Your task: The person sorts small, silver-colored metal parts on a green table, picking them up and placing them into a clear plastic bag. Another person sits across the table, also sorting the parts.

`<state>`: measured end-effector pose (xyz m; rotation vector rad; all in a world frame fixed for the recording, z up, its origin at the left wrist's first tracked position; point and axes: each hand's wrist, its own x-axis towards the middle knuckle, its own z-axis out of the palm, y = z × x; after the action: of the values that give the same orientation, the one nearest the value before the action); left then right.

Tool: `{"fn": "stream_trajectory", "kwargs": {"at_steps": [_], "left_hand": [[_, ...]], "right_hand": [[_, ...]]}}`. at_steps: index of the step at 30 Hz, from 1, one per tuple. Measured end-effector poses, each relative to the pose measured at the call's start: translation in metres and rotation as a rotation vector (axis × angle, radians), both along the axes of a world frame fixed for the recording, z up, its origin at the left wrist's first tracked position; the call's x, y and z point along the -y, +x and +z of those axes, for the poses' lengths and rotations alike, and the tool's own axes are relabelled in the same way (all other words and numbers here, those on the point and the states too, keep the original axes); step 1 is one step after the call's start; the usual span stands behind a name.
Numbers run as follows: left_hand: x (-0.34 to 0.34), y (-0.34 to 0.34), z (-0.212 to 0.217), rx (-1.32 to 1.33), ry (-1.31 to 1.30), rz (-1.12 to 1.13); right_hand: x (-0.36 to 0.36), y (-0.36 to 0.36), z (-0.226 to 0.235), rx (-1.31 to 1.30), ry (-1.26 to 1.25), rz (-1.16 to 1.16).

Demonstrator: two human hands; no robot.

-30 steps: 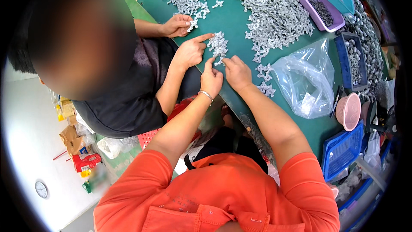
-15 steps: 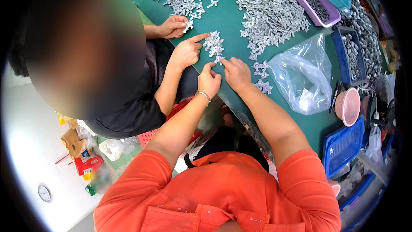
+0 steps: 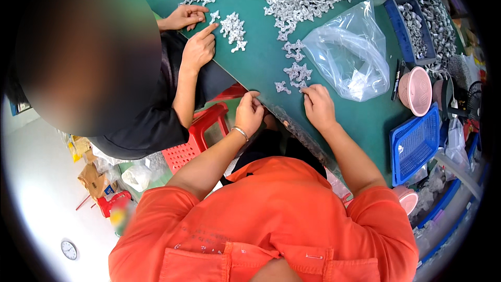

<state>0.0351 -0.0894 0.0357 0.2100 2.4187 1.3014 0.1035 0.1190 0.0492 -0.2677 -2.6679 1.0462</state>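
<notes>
My right hand is over the green table, palm down, thumb apart from the index finger. Its index fingertip touches the lower edge of a small group of grey metal four-armed pieces. A lone piece of the same kind lies just left of that group. My left hand, a bracelet on its wrist, hovers at the table's near edge. Its fingers are loosely curled, with a gap between thumb and index, and I see nothing in them. Another similar pair of pieces lies farther off, below the large pile.
At the left a co-worker's hands are beside a small heap of pieces. A clear plastic bag lies right of the pile. Farther right stand a dark blue bin, a pink basket and a blue basket.
Both my hands have drawn back from the co-worker's small heap, the right one moving right to the near group. The view has shifted, and the co-worker's fingertip is now by a single piece.
</notes>
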Motion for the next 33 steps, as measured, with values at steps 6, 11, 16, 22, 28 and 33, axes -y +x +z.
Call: {"fn": "stream_trajectory", "kwargs": {"at_steps": [6,11,16,22,28,33], "left_hand": [[-0.012,0.004,0.005,0.016,-0.093,-0.011],[-0.008,0.002,-0.001,-0.025,-0.072,-0.020],[-0.008,0.007,-0.002,0.039,-0.018,0.047],[-0.009,0.008,-0.012,0.401,0.188,0.649],[-0.021,-0.024,-0.039,0.924,0.319,1.130],[-0.061,-0.057,-0.051,0.692,0.108,1.405]], "right_hand": [[0.031,-0.017,0.000,-0.012,-0.054,0.017],[0.036,-0.030,-0.002,0.070,0.058,0.054],[0.039,-0.023,-0.008,0.063,-0.025,0.013],[0.044,-0.027,-0.010,0.114,-0.276,-0.038],[0.036,-0.080,0.020,-0.030,-0.022,0.090],[0.036,-0.200,0.021,-0.281,0.174,0.260]]}}
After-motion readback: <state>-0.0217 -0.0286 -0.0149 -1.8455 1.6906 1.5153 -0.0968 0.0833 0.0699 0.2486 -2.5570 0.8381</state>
